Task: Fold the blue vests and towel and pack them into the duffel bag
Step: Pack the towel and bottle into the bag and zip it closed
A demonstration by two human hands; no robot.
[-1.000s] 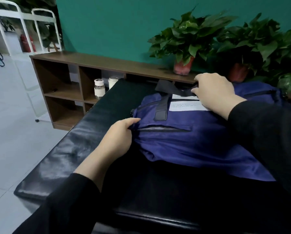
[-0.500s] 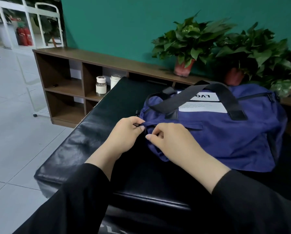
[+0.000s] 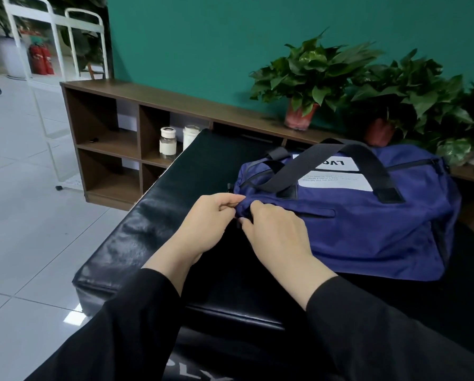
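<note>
A navy blue duffel bag (image 3: pixel 367 226) with black strap handles and a white label lies on a black padded bench (image 3: pixel 158 224). My left hand (image 3: pixel 205 226) pinches the bag's near left corner by the zipper end. My right hand (image 3: pixel 274 235) sits beside it, fingers curled onto the same corner of fabric. No vests or towel show; the bag's inside is hidden.
A low brown cubby shelf (image 3: pixel 114 116) runs along the green wall behind the bench, holding two small jars (image 3: pixel 168 143). Potted plants (image 3: pixel 310 81) stand on its top, close behind the bag. White tiled floor lies to the left, with a white metal rack (image 3: pixel 51 37).
My right hand left the bag's top handle and came down to the near left corner next to my left hand. The black strap now stands up over the bag.
</note>
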